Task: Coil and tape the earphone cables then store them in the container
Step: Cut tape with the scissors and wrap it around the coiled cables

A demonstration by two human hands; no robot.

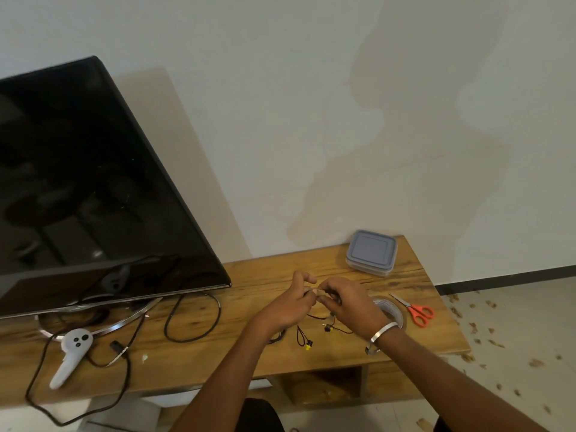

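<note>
Both hands are working above the wooden tabletop (280, 353): the left hand (288, 304) and right hand (352, 302) are pinching a small tape piece between them. The thin dark earphone cables (314, 332) are lying uncoiled below, and the lidded grey plastic container (371, 252) is sitting closed, so storing seems far off.

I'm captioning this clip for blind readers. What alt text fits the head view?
Over a wooden table, the left hand and right hand pinch a small piece of tape together above dark earphone cables. A tape roll, red scissors and a lidded container lie nearby.
</note>
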